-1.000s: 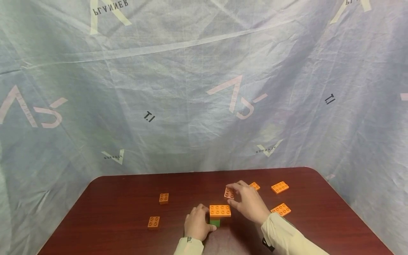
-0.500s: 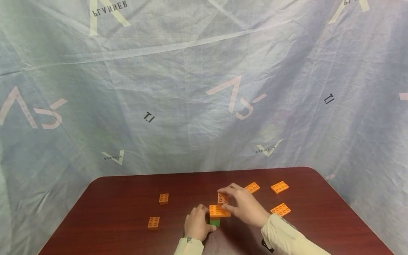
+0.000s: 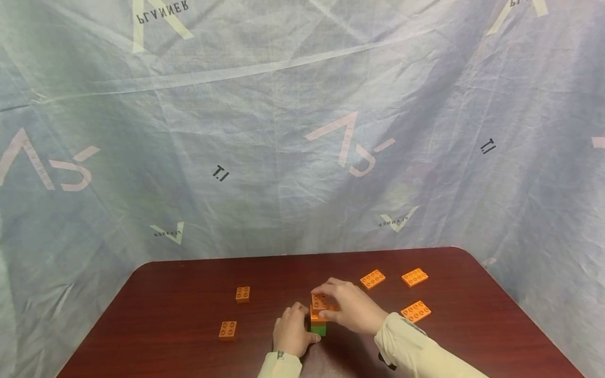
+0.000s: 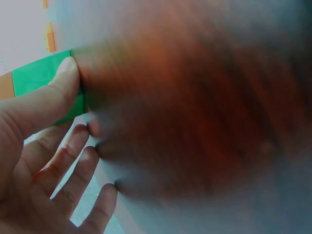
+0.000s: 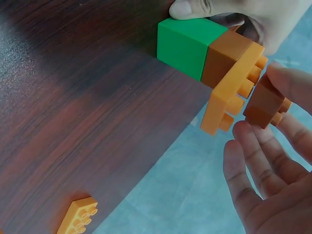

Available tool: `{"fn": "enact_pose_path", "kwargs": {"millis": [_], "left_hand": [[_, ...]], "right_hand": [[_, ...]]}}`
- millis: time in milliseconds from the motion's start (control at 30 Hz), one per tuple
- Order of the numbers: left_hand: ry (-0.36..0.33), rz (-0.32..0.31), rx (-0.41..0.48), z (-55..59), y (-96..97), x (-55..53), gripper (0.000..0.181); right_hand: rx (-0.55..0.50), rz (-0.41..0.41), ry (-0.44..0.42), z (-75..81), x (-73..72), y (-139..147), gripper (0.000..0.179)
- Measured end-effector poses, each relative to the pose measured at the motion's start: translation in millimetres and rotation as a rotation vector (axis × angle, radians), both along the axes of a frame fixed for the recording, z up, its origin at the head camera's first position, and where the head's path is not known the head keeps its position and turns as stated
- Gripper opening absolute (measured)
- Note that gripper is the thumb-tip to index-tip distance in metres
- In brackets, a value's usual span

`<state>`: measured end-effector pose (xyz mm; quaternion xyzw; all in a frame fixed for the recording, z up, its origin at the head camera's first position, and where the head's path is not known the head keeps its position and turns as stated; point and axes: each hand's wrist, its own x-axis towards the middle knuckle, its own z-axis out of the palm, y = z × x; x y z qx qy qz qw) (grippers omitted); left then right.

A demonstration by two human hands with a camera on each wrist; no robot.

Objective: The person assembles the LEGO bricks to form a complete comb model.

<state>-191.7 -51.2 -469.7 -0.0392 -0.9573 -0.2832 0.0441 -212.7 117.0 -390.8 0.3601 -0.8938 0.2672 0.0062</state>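
Moved leftward since the earlier head view: the right hand (image 3: 347,308), carrying a small brick (image 5: 263,103) from above the right part of a flat orange brick (image 5: 233,83) to above its left end; the left hand (image 3: 290,332) has stayed put.

Behind everything hangs a pale grey cloth (image 3: 279,131) printed with letters. Before it, a dark red wooden tabletop (image 3: 184,310) holds the bricks.

Between the hands stands an upright stack of 3 pieces: a green block (image 5: 185,48) at the bottom, a brown-orange brick (image 5: 223,57) above it, and the flat orange brick across the top. That flat brick's long axis runs left to right, its right end overhanging. The left hand's grip holds the green block from the left, thumb on the near side.

To the right lie 3 loose flat bricks (image 3: 416,311); well apart on the left lie 2 loose small bricks (image 3: 228,331).

Smallest of all, the carried brick is pinched in the right hand's grip, knobs up, its underside facing the flat brick's knobs. It sits just over the left end, apparently lined up; whether it touches cannot be told. The right hand is nearer the stack's top, the left hand its base.
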Motion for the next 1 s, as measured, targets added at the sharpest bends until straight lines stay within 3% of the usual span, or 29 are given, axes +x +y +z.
{"fn": "enact_pose_path", "kwargs": {"millis": [567, 1000], "left_hand": [[-0.011, 0.006, 0.007, -0.3, -0.5, -0.3, 0.047], [0.018, 0.008, 0.003, 0.3, -0.2, 1.7, 0.047]], "right_hand": [[0.076, -0.004, -0.038, 4.5, -1.0, -4.7, 0.039], [0.116, -0.021, -0.043, 7.2, 0.0, -7.8, 0.039]]}}
